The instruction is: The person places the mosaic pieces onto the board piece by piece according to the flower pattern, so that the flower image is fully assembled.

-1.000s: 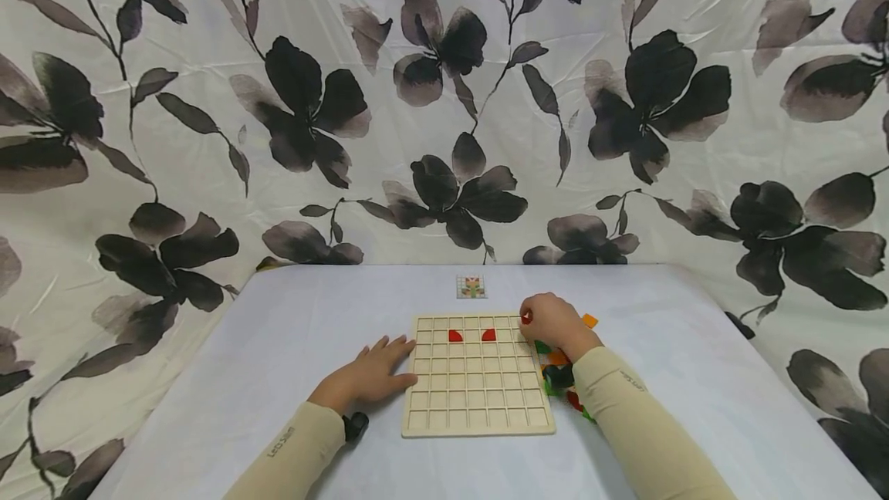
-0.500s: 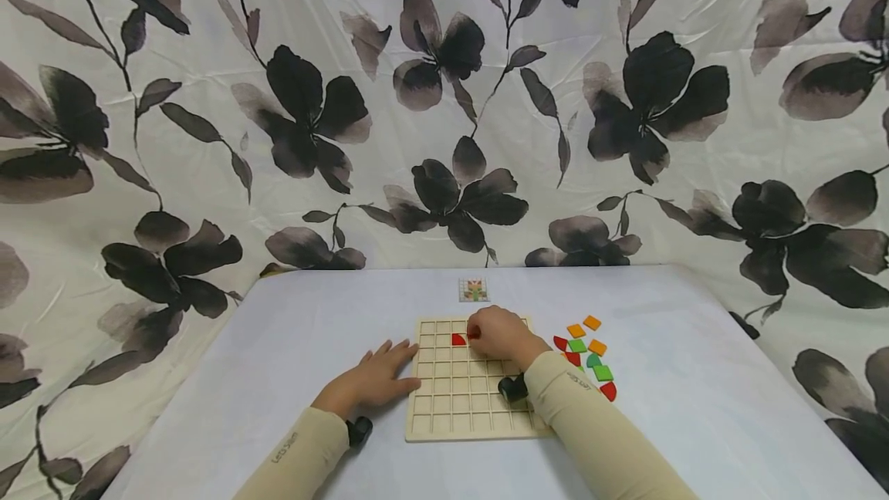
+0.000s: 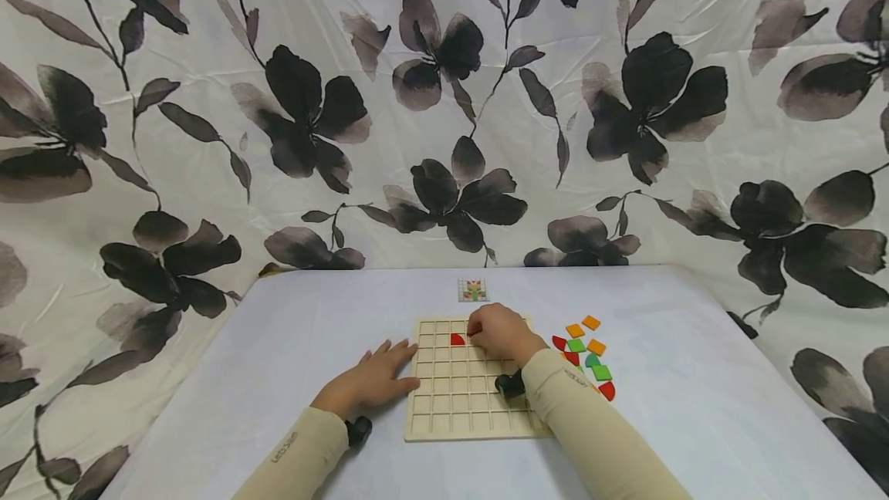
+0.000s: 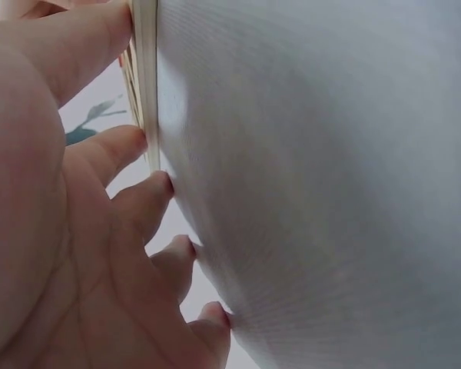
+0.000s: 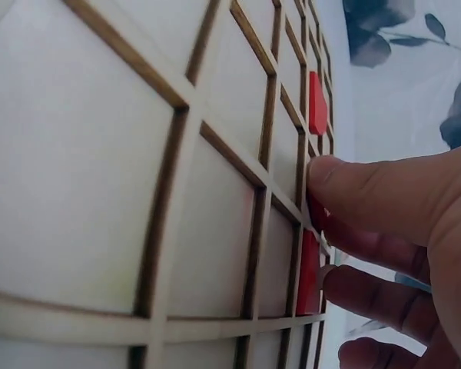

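Note:
A square wooden grid board (image 3: 451, 400) lies on the table. My left hand (image 3: 371, 378) is spread flat at its left side, thumb and index fingertip against the edge. My right hand (image 3: 505, 332) is over the board's upper rows. Between its thumb and index finger it pinches a small red tile (image 5: 315, 207), partly hidden by the fingers. A red quarter-round tile (image 3: 457, 339) sits in a cell left of that hand. In the right wrist view, another red tile (image 5: 308, 277) lies in a cell below the pinched one; the hand covers it in the head view.
Right of the board lie loose tiles: several orange ones (image 3: 596, 347), green ones (image 3: 601, 373) and red ones (image 3: 607, 390). A small picture card (image 3: 474, 289) with a coloured grid pattern lies behind the board. A floral cloth (image 3: 444, 99) hangs behind the table.
My right hand has moved left from the board's right edge with the red tile and now stays over the upper rows. The loose tiles at right are uncovered. My left hand stays put.

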Available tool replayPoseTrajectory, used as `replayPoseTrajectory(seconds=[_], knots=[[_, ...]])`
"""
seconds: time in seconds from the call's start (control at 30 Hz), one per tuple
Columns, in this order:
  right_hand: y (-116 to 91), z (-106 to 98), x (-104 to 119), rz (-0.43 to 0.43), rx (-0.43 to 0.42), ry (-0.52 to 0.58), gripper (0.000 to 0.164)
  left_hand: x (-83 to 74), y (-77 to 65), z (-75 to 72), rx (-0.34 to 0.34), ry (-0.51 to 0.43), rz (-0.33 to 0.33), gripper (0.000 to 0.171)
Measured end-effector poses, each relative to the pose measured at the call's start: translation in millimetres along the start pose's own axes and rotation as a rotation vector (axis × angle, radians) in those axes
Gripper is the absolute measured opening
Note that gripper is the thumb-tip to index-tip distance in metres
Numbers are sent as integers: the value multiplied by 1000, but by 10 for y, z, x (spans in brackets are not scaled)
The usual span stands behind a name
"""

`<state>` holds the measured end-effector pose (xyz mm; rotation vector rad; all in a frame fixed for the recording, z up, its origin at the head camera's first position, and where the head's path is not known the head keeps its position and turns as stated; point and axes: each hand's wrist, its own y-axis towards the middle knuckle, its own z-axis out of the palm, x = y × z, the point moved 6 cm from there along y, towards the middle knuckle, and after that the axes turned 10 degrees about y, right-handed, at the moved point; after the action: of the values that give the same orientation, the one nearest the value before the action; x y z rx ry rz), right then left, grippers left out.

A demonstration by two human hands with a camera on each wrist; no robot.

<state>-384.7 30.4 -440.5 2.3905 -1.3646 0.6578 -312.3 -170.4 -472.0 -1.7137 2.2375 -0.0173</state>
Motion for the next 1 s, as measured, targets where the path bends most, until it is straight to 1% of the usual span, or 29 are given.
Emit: replayPoseTrajectory(seconds=[0.07, 0.2, 0.33, 0.43, 0.5, 0.6, 0.7, 0.77, 0.87, 1.0], knots=[[2, -1, -25, 4, -5, 34, 5, -4, 0, 3, 3, 6, -6, 69], [-4, 4, -50, -17, 2, 41, 5, -10, 0, 6, 2, 20, -5, 69], [-36, -16, -70, -36, 24, 24, 17, -1, 5, 17, 5, 49, -8, 68], [-85, -121, -119, -35, 10, 9, 23, 7, 10, 22, 12, 78, -4, 66], [-129, -245, -185, -17, -9, -2, 23, 3, 13, 15, 13, 91, 5, 65], [-206, -469, -348, 37, -34, -36, 22, 1, 12, -4, 9, 113, 10, 65], [-304, -680, -594, 140, -34, -77, 23, -3, 22, -21, 10, 127, 4, 66], [-381, -777, -781, 212, -16, -103, 24, -2, 32, -21, 15, 131, -3, 66], [-508, -848, -1042, 306, 32, -120, 23, -5, 35, -16, 19, 117, -6, 66], [-641, -840, -1280, 363, 93, -88, 27, -16, 26, 8, 14, 93, 1, 66]])
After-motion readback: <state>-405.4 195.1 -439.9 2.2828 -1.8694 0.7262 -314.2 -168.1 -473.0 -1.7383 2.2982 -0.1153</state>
